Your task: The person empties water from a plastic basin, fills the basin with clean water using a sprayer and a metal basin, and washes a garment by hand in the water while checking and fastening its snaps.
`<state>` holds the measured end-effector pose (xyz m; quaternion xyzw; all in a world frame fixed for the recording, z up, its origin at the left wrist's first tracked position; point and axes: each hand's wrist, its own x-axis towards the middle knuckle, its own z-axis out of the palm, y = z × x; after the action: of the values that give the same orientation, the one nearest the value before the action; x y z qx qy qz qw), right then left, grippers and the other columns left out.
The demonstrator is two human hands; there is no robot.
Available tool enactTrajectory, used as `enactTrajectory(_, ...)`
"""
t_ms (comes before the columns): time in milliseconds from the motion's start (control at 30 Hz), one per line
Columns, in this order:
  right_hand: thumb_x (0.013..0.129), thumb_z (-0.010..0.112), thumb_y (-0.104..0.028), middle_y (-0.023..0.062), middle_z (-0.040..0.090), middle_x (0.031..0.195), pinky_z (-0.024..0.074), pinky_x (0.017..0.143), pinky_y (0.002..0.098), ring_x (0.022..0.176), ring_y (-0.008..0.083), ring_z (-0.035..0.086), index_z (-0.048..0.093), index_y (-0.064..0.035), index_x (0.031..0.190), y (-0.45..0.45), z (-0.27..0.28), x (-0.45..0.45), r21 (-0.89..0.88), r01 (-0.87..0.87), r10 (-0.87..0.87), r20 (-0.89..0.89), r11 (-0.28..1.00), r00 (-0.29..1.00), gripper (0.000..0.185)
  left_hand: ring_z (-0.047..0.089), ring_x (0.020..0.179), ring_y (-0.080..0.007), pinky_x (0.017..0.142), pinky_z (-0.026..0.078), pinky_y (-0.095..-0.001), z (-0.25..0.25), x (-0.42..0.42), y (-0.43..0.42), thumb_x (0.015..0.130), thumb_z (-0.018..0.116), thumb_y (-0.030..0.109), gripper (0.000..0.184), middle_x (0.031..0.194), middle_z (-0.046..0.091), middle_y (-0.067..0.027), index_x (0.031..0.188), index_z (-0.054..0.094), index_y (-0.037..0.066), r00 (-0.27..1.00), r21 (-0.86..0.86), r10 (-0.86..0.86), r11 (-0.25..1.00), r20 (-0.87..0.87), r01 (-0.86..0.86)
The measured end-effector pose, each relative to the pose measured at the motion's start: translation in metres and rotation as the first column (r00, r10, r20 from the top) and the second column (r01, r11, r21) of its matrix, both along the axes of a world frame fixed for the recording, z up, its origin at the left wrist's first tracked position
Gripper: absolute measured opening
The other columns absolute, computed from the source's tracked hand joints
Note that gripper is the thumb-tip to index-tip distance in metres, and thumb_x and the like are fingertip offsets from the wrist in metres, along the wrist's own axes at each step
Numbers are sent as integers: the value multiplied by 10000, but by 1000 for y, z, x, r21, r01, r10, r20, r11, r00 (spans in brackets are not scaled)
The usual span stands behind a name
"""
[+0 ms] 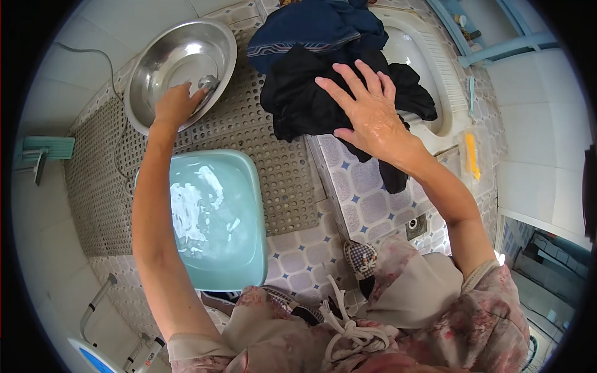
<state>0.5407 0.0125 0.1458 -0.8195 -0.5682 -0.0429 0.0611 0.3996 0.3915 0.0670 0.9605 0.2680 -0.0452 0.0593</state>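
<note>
My left hand (176,105) reaches over the rim of a metal basin (144,81), its thumb and fingers apart. Close to the fingertips, inside the basin, lies a shiny silver rounded piece (209,82) that looks like a shower head; whether the thumb touches it is unclear. Fingers spread, my right hand (372,118) is on or just above a crumpled black garment (298,93). This cloth hangs over the tiled step edge. Behind it lies a dark blue garment (317,28) with a striped band. A pale teal tub (217,217) of water stands below my left forearm.
A perforated grey mat (289,186) covers the floor under the basin. At the right are a squat toilet (444,93), a yellow item (472,155) and a floor drain (416,226). A thin hose (112,74) runs along the left wall. Blue shelving (510,46) stands top right.
</note>
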Motion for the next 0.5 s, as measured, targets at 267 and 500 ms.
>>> enactTrajectory(267, 566, 939, -310, 188, 209, 1534, 320, 1010, 672, 1356, 517, 269, 369, -262, 1481, -16, -5, 15, 53, 92, -91, -28, 994, 995, 1079, 636, 1056, -352, 892, 511, -436, 32, -1, -50, 926, 632, 431, 478, 1084, 697, -169, 1208, 663, 46, 897, 55, -195, 980, 397, 189)
enactTrajectory(500, 652, 861, -292, -15, 525, 1369, 429, 975, 544, 1251, 403, 423, 693, -224, 1158, -14, -35, 54, 226, 132, -115, -88, 965, 989, 537, 552, 1223, -338, 994, 469, -424, 35, -1, -123, 829, 776, 390, 685, 1327, 585, -173, 1390, 526, 85, 804, -139, -248, 916, 540, 376)
